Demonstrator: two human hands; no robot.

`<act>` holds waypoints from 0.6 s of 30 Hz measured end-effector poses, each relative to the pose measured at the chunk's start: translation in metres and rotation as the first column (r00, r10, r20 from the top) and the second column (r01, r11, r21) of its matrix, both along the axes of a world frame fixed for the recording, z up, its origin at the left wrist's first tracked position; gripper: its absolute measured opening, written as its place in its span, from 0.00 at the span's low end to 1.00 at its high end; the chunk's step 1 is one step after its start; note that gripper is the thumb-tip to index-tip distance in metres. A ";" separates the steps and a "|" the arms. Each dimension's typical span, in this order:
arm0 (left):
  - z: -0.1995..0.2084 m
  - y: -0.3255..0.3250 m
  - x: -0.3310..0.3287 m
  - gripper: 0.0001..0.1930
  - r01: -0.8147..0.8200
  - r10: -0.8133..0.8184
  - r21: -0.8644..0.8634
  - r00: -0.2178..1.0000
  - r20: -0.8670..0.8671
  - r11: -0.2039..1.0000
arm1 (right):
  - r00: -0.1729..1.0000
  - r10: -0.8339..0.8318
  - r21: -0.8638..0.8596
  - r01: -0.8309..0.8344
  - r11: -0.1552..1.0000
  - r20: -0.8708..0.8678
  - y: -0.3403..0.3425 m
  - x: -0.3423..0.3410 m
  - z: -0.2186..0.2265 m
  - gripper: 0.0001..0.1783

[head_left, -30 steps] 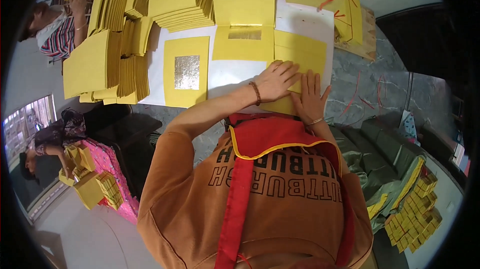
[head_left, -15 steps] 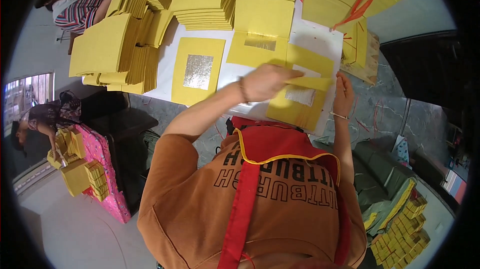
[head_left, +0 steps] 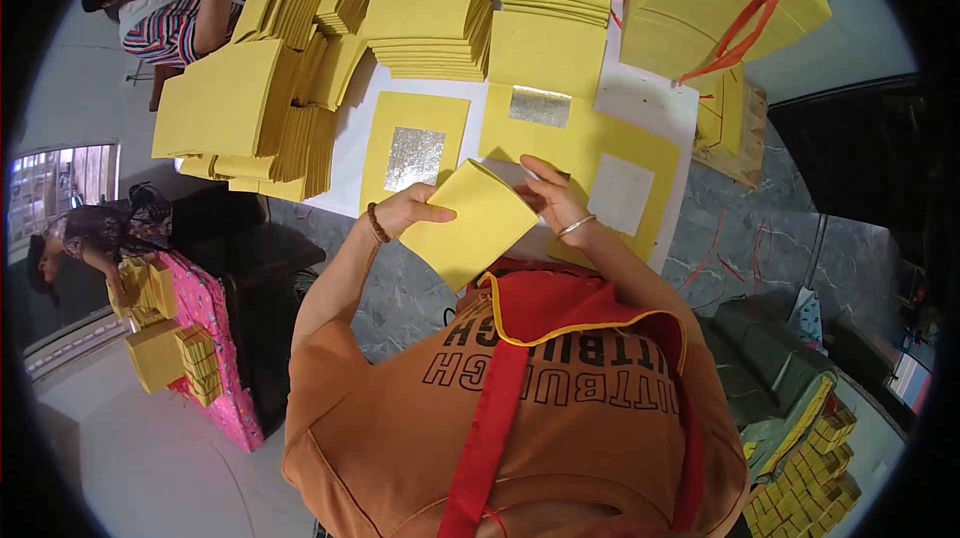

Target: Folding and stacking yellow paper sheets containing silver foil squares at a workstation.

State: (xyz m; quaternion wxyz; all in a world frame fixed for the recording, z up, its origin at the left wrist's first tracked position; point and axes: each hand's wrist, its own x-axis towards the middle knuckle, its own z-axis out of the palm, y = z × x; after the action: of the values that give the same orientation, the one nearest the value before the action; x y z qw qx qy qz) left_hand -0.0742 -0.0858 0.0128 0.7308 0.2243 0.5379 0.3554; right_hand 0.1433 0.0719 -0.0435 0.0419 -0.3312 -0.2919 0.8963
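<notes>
My left hand (head_left: 413, 210) grips a folded yellow sheet of paper (head_left: 470, 223) by its left side, thumb on top. The folded sheet is tilted above the near edge of the table. At its right edge is my right hand (head_left: 557, 203), fingers apart; whether they touch the paper I cannot tell. A flat yellow sheet with a silver foil rectangle (head_left: 415, 155) lies behind my left hand. Farther right, another yellow sheet with a foil patch (head_left: 540, 106) adjoins a yellow sheet with a pale rectangle (head_left: 622, 195), partly behind my right hand.
Stacks of yellow paper (head_left: 428, 23) fill the table's far and left parts. A large yellow bundle (head_left: 720, 3) with red ties stands far right. One person in stripes (head_left: 185, 3) is far left; another person (head_left: 95, 243) handles yellow bundles. Packed yellow bundles (head_left: 805, 483) lie lower right.
My left hand has drawn back leftward from the right-hand sheets and now holds the folded yellow sheet. My right hand has come in from the table's right edge toward it.
</notes>
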 end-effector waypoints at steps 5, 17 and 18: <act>-0.001 0.003 -0.003 0.16 0.029 -0.029 0.018 1.000 0.001 0.999 | 0.997 0.081 0.824 -0.038 0.565 -0.010 0.008 -0.001 0.021 0.21; 0.048 0.115 0.023 0.17 0.136 0.262 0.650 0.839 -0.478 0.748 | 0.975 -0.064 0.648 -0.191 -0.737 0.215 0.147 -0.039 -0.006 0.21; 0.047 0.131 0.025 0.19 0.264 0.436 0.749 0.677 -0.593 0.608 | 0.967 -0.026 0.718 -0.207 -0.664 0.255 0.151 -0.039 -0.012 0.21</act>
State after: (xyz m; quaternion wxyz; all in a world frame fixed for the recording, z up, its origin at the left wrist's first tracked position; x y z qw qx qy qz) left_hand -0.0489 0.0451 0.0600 0.2556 0.6142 0.5789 0.4716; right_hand 0.1045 0.2225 -0.0555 0.1978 -0.1211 -0.9693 0.0818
